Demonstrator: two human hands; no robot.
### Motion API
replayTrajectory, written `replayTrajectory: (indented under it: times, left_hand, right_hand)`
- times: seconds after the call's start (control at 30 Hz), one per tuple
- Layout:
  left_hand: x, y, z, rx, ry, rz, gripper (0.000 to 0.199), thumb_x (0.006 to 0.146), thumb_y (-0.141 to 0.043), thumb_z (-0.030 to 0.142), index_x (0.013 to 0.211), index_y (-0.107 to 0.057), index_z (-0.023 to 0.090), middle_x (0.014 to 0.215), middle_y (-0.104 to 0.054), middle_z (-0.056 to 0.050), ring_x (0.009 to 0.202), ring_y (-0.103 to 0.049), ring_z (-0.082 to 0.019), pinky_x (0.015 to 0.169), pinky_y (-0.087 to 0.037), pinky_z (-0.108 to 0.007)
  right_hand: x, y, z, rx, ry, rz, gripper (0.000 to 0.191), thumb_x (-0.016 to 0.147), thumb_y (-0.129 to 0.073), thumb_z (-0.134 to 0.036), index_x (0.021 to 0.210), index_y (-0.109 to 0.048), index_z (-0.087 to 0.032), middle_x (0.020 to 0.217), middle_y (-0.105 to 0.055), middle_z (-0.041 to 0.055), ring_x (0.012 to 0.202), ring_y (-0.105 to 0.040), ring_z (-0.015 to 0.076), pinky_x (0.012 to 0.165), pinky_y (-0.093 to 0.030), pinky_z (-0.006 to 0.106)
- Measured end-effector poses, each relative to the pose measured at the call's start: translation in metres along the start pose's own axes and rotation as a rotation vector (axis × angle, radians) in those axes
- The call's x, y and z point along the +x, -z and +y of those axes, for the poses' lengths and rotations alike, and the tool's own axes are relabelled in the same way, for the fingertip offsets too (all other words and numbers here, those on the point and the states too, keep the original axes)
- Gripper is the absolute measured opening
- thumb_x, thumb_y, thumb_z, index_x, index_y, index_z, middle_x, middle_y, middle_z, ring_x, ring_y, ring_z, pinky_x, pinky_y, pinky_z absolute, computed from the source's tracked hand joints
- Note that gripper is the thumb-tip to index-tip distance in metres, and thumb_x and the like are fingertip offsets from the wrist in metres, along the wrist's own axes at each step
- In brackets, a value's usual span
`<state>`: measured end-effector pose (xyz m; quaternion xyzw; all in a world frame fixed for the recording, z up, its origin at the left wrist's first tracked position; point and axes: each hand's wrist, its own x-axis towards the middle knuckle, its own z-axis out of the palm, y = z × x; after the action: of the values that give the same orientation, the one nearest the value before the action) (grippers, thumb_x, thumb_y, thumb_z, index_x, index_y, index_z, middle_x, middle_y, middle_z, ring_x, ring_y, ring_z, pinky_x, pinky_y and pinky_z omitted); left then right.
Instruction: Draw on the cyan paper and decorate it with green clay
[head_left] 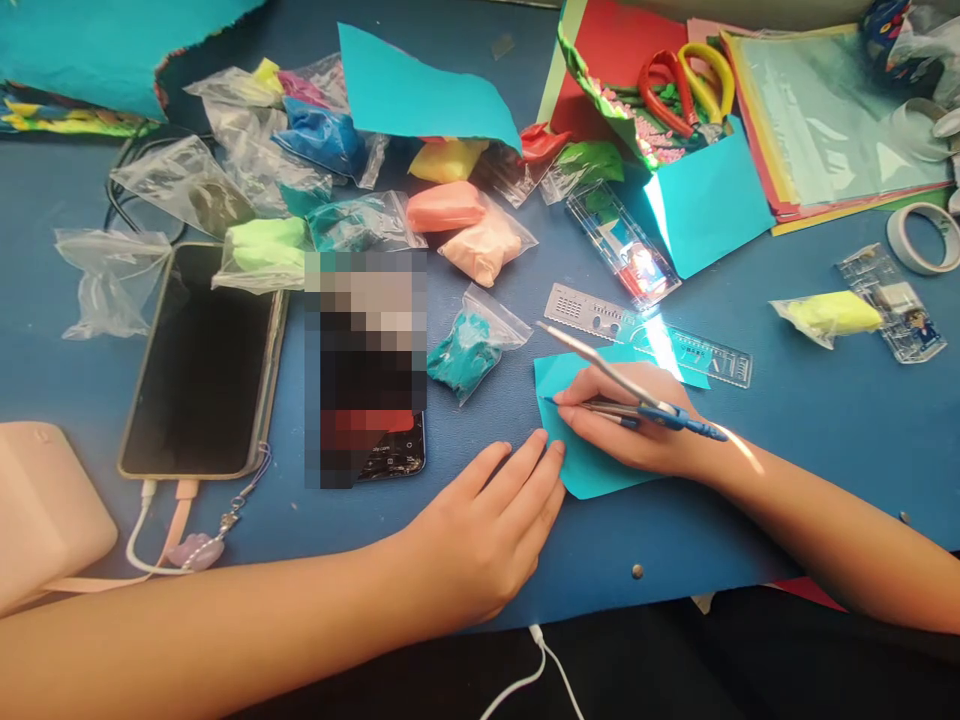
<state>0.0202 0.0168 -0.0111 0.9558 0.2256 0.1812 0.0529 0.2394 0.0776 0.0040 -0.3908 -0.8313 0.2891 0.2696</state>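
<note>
A piece of turquoise paper (600, 470) lies on the blue table. My right hand (626, 420) rests on it, fingers pinched round a drawing compass (600, 362), whose pencil tip is near the paper's left edge. One metal leg of the compass points up and to the left, above the hand. My left hand (495, 525) lies flat with its fingers spread, fingertips at the paper's lower left edge. A clear plastic ruler (720, 362) sits just behind the paper, partly over its upper edge.
Bagged clay (465, 350) and other clay bags lie behind the hands. Two phones, one black (202, 370), are at left beside a pink power bank (52, 505). Scissors (667, 95), coloured sheets (832, 120) and a tape roll (922, 238) lie at back right.
</note>
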Motion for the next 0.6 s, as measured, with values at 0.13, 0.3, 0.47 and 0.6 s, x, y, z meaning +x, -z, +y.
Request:
replayTrajectory:
  times: [0.13, 0.3, 0.47, 0.6]
  left_hand:
    - [0.001, 0.002, 0.000, -0.003, 0.008, -0.020, 0.036, 0.097, -0.042, 0.019, 0.124, -0.061, 0.005, 0.134, -0.063, -0.014, 0.126, -0.056, -0.031, 0.101, -0.041, -0.042]
    - [0.000, 0.000, 0.001, 0.002, 0.012, -0.003, 0.037, 0.095, -0.042, 0.017, 0.123, -0.062, 0.005, 0.134, -0.063, -0.015, 0.126, -0.056, -0.031, 0.100, -0.042, -0.042]
    - [0.000, 0.000, 0.000, 0.005, 0.009, -0.016, 0.037, 0.095, -0.042, 0.018, 0.124, -0.062, 0.005, 0.134, -0.063, -0.015, 0.126, -0.056, -0.030, 0.100, -0.042, -0.042]
    - [0.001, -0.001, -0.002, 0.006, -0.004, 0.013, 0.036, 0.097, -0.040, 0.019, 0.119, -0.065, 0.006, 0.130, -0.065, -0.014, 0.122, -0.059, -0.030, 0.098, -0.042, -0.041]
  right_hand:
    - [0.000, 0.000, 0.001, 0.053, 0.039, -0.055, 0.014, 0.088, -0.054, -0.010, 0.077, -0.056, -0.020, 0.062, -0.061, -0.0037, 0.054, -0.056, 0.0080, 0.053, -0.043, 0.018]
    - [-0.001, 0.002, -0.001, -0.012, -0.045, 0.048, 0.015, 0.085, -0.055, -0.008, 0.075, -0.055, -0.020, 0.060, -0.059, -0.0036, 0.053, -0.053, 0.0090, 0.052, -0.043, 0.020]
    - [-0.002, 0.004, 0.001, 0.076, -0.129, 0.124, 0.011, 0.082, -0.058, -0.011, 0.076, -0.058, -0.020, 0.062, -0.058, -0.0041, 0.048, -0.047, 0.0078, 0.046, -0.037, 0.022]
    - [0.002, 0.011, 0.010, 0.127, -0.212, 0.199, 0.015, 0.078, -0.056, -0.011, 0.067, -0.053, -0.020, 0.054, -0.049, -0.0047, 0.047, -0.043, 0.0088, 0.045, -0.033, 0.023]
